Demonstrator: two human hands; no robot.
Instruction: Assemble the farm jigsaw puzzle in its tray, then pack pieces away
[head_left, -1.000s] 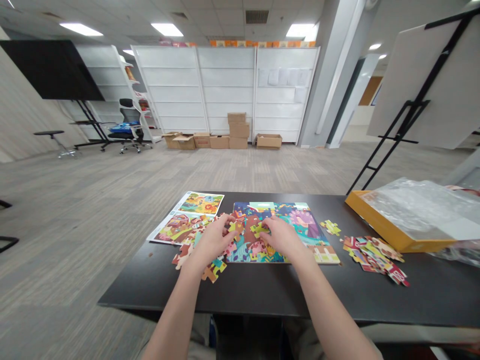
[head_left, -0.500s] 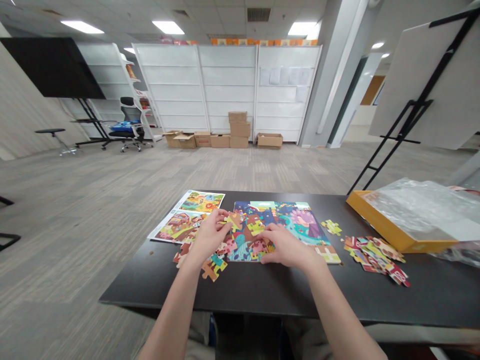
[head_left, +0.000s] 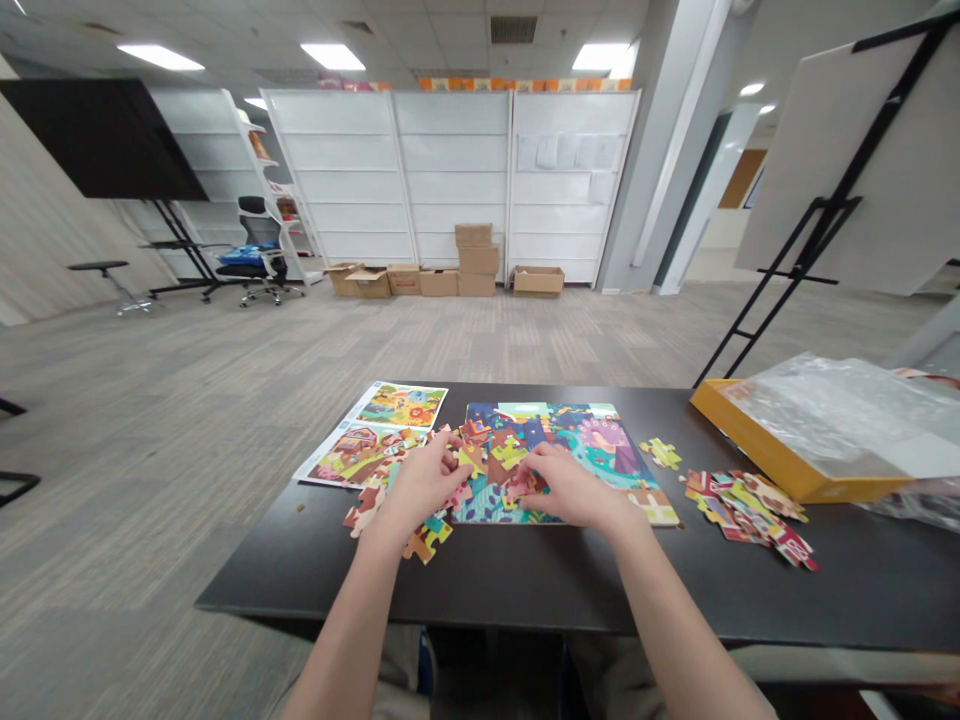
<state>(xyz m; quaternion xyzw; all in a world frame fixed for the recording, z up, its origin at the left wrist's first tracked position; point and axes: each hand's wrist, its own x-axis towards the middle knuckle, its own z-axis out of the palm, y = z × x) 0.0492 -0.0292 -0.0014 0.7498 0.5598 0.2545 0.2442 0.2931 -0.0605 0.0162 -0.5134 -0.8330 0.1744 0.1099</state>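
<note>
My left hand (head_left: 426, 482) is closed, thumb and fingers pinching a brown and yellow-green jigsaw piece (head_left: 472, 460) above the left part of the puzzle board (head_left: 585, 470). Close by on the right, my right hand (head_left: 564, 486) curls its thumb and fingers around a pink jigsaw piece (head_left: 519, 484) at the board's middle. Behind these lies a yellow-green piece (head_left: 508, 453) on the board. Loose pieces (head_left: 429, 538) are heaped beneath and beside my left hand, partly covered by it. The board carries a colourful printed picture with a purple figure at its right.
A printed picture sheet (head_left: 367, 440) lies at the table's left. To the right are a single yellow-green piece (head_left: 661, 453), a pile of puzzle pieces (head_left: 750, 515) and a yellow box (head_left: 795, 465) with clear plastic. The black table's (head_left: 525, 590) front edge faces me.
My left hand has shifted slightly down and closer to my right hand, its piece turned a little. The fingers of my right hand have drawn in around the pink piece.
</note>
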